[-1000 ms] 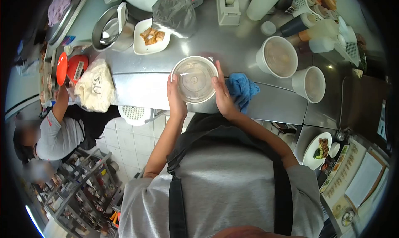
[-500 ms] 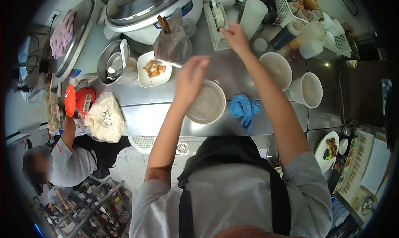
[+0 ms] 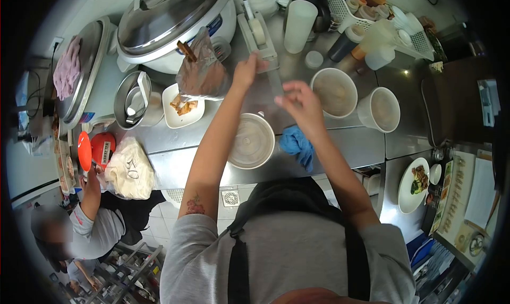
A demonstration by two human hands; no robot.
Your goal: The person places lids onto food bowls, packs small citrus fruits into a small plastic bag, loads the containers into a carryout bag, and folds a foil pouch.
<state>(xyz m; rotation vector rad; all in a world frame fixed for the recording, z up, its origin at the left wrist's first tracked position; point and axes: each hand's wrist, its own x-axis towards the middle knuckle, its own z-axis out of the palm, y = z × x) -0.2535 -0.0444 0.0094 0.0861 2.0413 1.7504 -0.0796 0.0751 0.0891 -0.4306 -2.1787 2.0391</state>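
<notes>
– Steel desk [image 3: 353, 144]; pale tape dispenser [image 3: 268, 44] standing on it, beyond the tub, tape roll [image 3: 257, 32] seated inside; what of the hands?

– Left grip [image 3: 247, 73] at the dispenser's near end, fingers bent, seemingly touching it; whether they press on anything else, cannot tell; right grip [image 3: 304, 104] nearer the wearer and to the right, thumb and forefinger visibly parted; a clear strip [image 3: 275, 83] seems to run from the dispenser toward it; whether pinched there, cannot tell.

– Step in hand?

– Dispensing tape, by my reading; the strip looks to bridge dispenser and right grip, no break noticed.

– Next move calls for what?

– Dispenser kept steady on the left side, strip taut, a firm pull against the cutting edge; too slack and it could fold onto itself; judgement only, that edge being too small to make out.

– And the tub?

– Round clear-lidded tub [image 3: 251, 141], upright near the desk's front; left forearm [image 3: 217, 131] crosses in front of its left edge; neither grip holds it; blue cloth [image 3: 297, 146] crumpled just beside, to its right; second tub [image 3: 333, 93] and third tub [image 3: 379, 109] farther right.
</notes>
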